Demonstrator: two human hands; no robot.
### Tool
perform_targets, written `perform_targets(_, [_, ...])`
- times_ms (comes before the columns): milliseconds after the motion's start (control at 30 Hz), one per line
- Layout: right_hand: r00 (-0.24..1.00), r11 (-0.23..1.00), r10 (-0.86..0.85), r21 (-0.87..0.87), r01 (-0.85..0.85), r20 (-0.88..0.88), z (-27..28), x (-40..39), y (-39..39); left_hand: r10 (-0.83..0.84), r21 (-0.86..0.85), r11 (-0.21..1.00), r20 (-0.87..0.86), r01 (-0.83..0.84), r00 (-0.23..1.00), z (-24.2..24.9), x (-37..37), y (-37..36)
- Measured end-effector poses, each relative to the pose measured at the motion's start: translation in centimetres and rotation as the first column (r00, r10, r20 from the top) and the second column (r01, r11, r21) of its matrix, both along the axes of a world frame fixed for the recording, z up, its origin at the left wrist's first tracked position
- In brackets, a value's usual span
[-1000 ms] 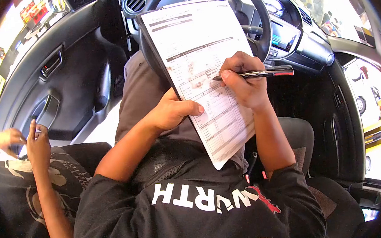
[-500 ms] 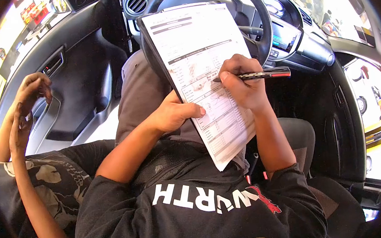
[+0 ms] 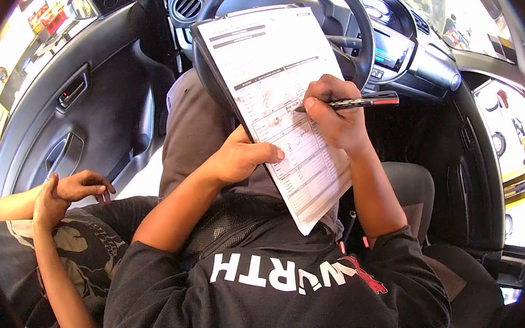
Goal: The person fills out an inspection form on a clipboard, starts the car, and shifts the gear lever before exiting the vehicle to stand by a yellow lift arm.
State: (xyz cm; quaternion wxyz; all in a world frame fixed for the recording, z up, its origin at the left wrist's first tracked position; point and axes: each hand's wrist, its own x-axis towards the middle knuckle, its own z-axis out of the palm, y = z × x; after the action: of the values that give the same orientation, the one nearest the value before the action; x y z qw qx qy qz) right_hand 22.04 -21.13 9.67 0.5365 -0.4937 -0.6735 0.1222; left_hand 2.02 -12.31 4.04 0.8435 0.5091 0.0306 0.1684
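Observation:
A dark clipboard carries a printed paper form with handwriting and smudges on it. It lies tilted against the steering wheel, above my lap. My left hand is closed on the clipboard's left edge, the thumb pressing on the paper and the other fingers hidden beneath. In my right hand is a black pen with a red band near its end. Its tip rests at the middle of the form, beside some handwritten words.
Behind the clipboard is the steering wheel, with a lit screen to its right. An open car door stands at the left. Beside me another person's hands lie over patterned dark trousers.
The other person's hands have come down from near the door handle to their lap. My hands and the clipboard stay nearly in place, the pen shifting only slightly.

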Motion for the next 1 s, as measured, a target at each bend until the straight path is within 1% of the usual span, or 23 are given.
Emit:
perform_targets(100, [1.000, 1.000, 0.027, -0.016, -0.027, 0.011, 0.1, 0.1, -0.1, 0.006, 0.008, 1.000, -0.001, -0.006, 1.000, -0.3, 0.0, 0.1])
perform_targets(200, [1.000, 0.996, -0.005, -0.085, 0.004, -0.014, 0.3, -0.2, -0.3, -0.008, 0.029, 1.000, -0.019, 0.009, 1.000, 0.2, -0.2, 0.1])
perform_targets(300, [0.996, 0.996, 0.030, -0.079, -0.036, -0.079, 0.1, 0.3, 0.0, -0.003, 0.007, 1.000, -0.004, 0.003, 1.000, 0.4, -0.1, 0.1])
perform_targets(400, [0.998, 0.997, 0.001, -0.071, -0.006, -0.070, 0.0, -0.2, 0.0, 0.004, 0.039, 0.999, -0.036, -0.003, 0.999, 0.5, -0.1, 0.1])
perform_targets(500, [0.973, 0.996, 0.033, -0.072, -0.050, -0.228, 0.0, 0.3, -0.2, 0.034, 0.027, 0.999, -0.079, -0.032, 0.996, 0.0, 0.0, 0.1])
perform_targets(533, [0.975, 0.997, 0.023, -0.069, -0.039, -0.223, 0.2, 0.5, -0.4, 0.034, 0.020, 0.999, -0.067, -0.033, 0.997, 0.0, 0.0, 0.1])
perform_targets(633, [0.993, 0.998, 0.067, 0.010, -0.066, -0.102, 1.0, 0.2, -1.0, 0.029, -0.002, 1.000, -0.044, -0.029, 0.999, 0.1, 0.0, 0.0])
perform_targets(767, [0.997, 0.997, 0.077, 0.004, -0.077, 0.018, 1.4, -0.8, -1.4, 0.015, -0.017, 1.000, -0.026, -0.015, 1.000, 0.2, -0.1, -0.1])
perform_targets(800, [0.998, 0.998, 0.060, -0.034, -0.059, 0.009, 1.0, -0.7, -1.4, 0.005, -0.015, 1.000, -0.012, -0.005, 1.000, 0.1, -0.1, 0.0])
perform_targets(900, [0.996, 0.998, 0.066, 0.008, -0.066, -0.052, 0.6, -0.9, -1.0, 0.011, -0.006, 1.000, 0.000, -0.011, 1.000, -0.1, 0.0, 0.1])
perform_targets(933, [0.995, 0.997, 0.075, -0.018, -0.077, -0.070, 0.3, -0.7, -1.0, 0.001, -0.004, 1.000, 0.004, -0.001, 1.000, -0.1, 0.0, 0.2])
perform_targets(1000, [0.996, 0.998, 0.064, 0.001, -0.064, -0.067, 0.2, -0.8, -0.9, -0.015, 0.001, 1.000, 0.008, 0.015, 1.000, -0.1, -0.1, 0.2])
